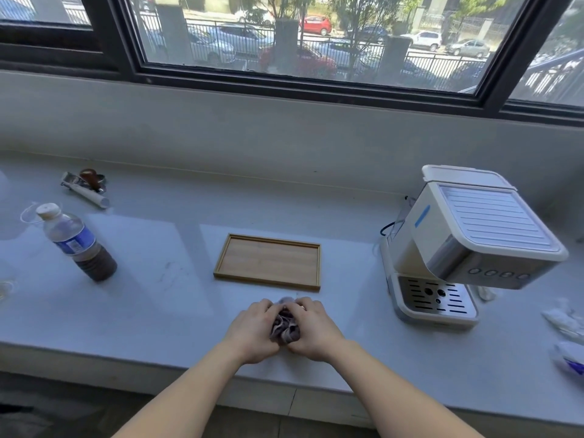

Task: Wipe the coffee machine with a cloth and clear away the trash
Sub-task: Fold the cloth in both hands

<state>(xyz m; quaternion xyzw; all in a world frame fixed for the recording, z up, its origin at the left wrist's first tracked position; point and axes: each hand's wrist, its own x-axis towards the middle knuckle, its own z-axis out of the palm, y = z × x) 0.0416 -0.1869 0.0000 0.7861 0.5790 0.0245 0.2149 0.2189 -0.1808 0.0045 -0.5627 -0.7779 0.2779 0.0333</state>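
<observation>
Up front, left hand [252,330] and right hand [316,330] are pressed together near the counter [158,311] edge, fingers [267,306] curled around a scrunched dark cloth [286,327]. Wooden tray [268,262] sits just beyond the fingers; coffee machine [467,245] is well off to their right, with crumpled white trash [562,320] past it.

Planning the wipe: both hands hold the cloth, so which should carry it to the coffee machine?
Probably right. The coffee machine stands to the right, nearer the right hand than the left hand; both grip the cloth.
</observation>
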